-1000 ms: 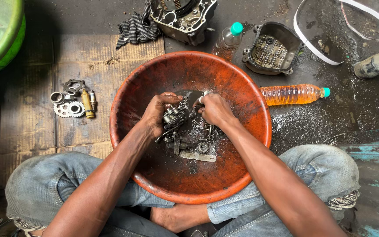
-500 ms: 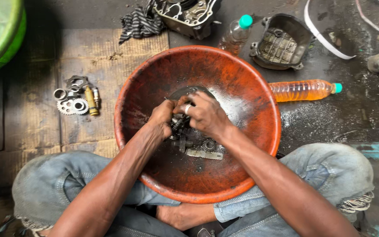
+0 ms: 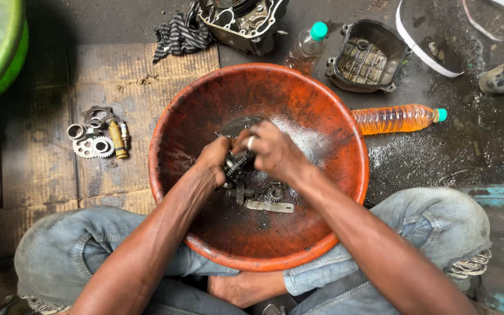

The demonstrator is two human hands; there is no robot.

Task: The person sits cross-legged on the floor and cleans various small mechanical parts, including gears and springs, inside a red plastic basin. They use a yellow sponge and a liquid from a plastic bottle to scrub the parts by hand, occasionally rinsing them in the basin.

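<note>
Gear cluster (image 3: 235, 166) at frame centre, gripped by both left hand (image 3: 214, 158) and right hand (image 3: 272, 150), inside one orange basin (image 3: 316, 116). Two bottles: amber (image 3: 395, 119), clear (image 3: 305, 46). Cardboard (image 3: 129, 99) left, wet dark floor (image 3: 438, 157) right.

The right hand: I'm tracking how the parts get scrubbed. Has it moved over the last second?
Yes. The right hand has shifted leftward inside the orange basin, closing over the gear cluster against the left hand.

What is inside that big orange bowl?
The orange bowl holds greasy metal gears and a flat bracket. Both hands, left and right, cover other parts.
</note>
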